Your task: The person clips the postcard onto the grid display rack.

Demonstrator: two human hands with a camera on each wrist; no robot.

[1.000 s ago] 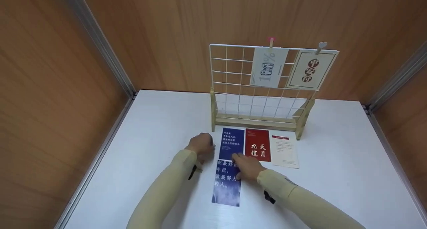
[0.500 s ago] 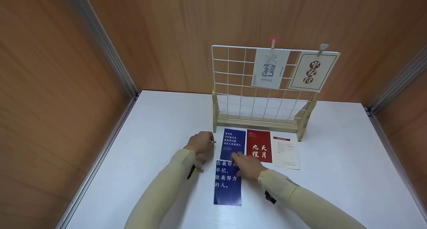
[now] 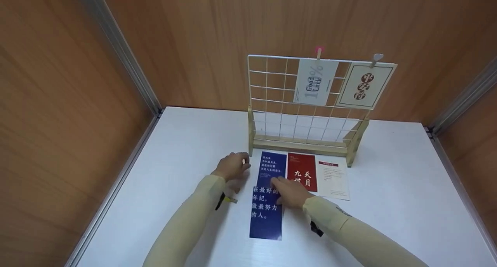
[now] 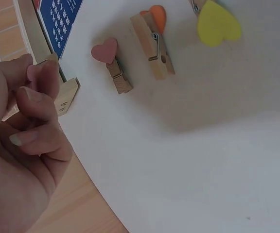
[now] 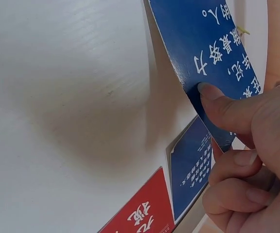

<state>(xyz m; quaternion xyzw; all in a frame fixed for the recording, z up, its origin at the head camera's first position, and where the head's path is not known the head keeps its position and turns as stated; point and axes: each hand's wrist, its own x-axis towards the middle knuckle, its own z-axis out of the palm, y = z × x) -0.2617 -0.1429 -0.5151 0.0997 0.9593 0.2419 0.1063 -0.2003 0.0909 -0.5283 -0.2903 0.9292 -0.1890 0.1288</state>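
My right hand pinches the upper right part of a dark blue card with white writing, thumb on its printed face. In the right wrist view this card is raised and tilted off the table. It overlaps another blue card lying behind it. To the left, my left hand has its fingers curled and pinches a small clothespin with a pink heart; most of the clothespin is hidden by the fingers. Near that hand lie clothespins with a reddish-pink heart, an orange heart and a yellow heart.
A white wire grid on a wooden stand rises behind the cards. Clipped on it are a Good Luck card and a cream card. A red card and a white card lie before the stand.
The blue card in my right hand has come up off the table and now overlaps the blue card behind it. My left hand has turned slightly. The view has shifted a little.
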